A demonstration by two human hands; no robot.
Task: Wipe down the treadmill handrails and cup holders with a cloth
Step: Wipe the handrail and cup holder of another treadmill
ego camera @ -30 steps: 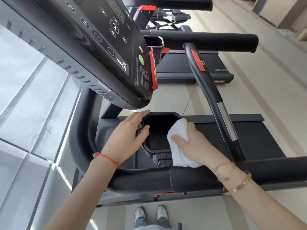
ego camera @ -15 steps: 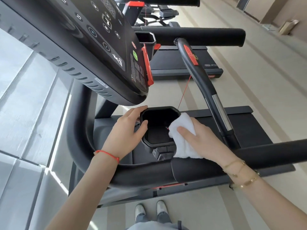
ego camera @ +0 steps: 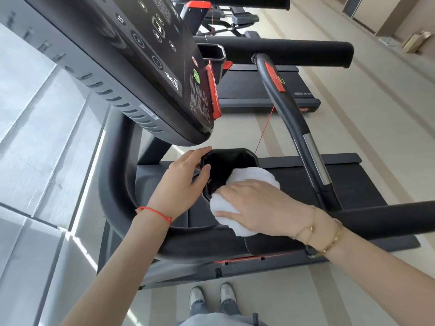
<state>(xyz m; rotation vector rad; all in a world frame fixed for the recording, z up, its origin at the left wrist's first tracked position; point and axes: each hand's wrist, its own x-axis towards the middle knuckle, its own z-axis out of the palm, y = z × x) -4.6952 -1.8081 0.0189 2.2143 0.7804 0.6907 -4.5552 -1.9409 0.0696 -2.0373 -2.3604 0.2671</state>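
A black cup holder point(ego camera: 231, 154) hangs below the treadmill console. My left hand point(ego camera: 182, 184) grips its left rim, thumb inside the opening. My right hand point(ego camera: 261, 205) lies flat on a white cloth point(ego camera: 256, 176), pressing it over the holder's near right rim and part of the opening. A padded black handrail point(ego camera: 131, 208) curves around the front below both wrists and runs off to the right. A second handrail point(ego camera: 284, 114) with a red button and a silver grip strip slants up on the right.
The dark console point(ego camera: 146, 57) with a red safety clip overhangs the cup holder closely. A second cup holder point(ego camera: 213, 51) sits at its far side. Another treadmill point(ego camera: 263, 88) stands beyond. My shoes point(ego camera: 211, 296) are on the pale floor below.
My right hand has slid the cloth left and nearer, spreading it over the holder's near rim. My left hand keeps its hold on the left rim.
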